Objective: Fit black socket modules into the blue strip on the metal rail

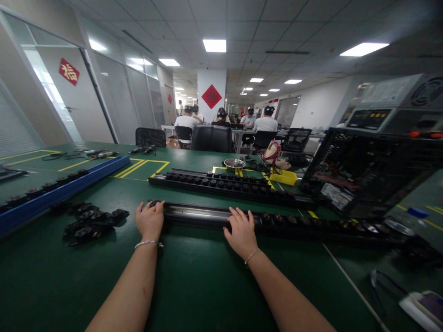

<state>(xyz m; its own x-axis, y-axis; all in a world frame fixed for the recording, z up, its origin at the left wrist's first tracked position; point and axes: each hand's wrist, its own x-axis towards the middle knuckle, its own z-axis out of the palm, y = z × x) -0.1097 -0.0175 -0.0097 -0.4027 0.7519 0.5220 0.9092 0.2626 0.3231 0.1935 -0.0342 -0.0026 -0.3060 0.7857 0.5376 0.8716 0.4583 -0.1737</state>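
A long black rail (197, 213) with a shiny inner channel lies across the table before me. At its left end my left hand (150, 221) is closed around a small round black part (154, 203), mostly hidden by the fingers. My right hand (243, 233) grips the rail near its middle, thumb on the near side and fingers apart over the top. Right of that hand, a row of round black parts (278, 218) sits in the rail. A pile of loose black parts (90, 221) lies left of my left hand.
Further back lie more filled black rails (221, 185), a metal bowl (234, 163) and a yellow tray (284, 177). A blue rail (69, 191) stands at left. An open computer case (346, 170) rises at right. Several people sit at tables beyond.
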